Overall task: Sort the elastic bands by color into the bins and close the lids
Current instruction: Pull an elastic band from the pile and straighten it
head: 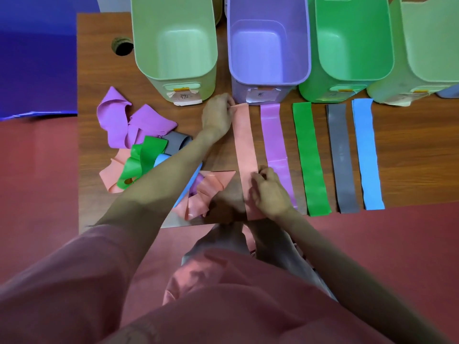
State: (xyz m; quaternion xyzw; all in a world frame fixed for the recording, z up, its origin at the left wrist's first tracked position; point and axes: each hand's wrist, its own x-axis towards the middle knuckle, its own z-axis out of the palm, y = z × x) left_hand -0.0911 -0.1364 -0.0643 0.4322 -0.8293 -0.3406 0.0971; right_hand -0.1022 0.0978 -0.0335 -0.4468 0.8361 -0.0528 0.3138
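A pink band (244, 142) lies stretched flat on the wooden table (94, 70). My left hand (218, 112) pinches its far end near the purple bin (269, 48). My right hand (269, 192) pinches its near end by the table's front edge. To its right lie a purple band (274, 135), a green band (310, 157), a grey band (342, 157) and a blue band (366, 152), all flat and parallel. A tangled pile of bands (139, 140) in purple, green, pink, grey and blue sits at the left, partly under my left forearm.
Open bins stand along the back: a pale green bin (173, 45), the purple one, a bright green bin (352, 40) and another pale green bin (429, 40). A round cable hole (122, 45) is at the table's far left. Red floor surrounds the table.
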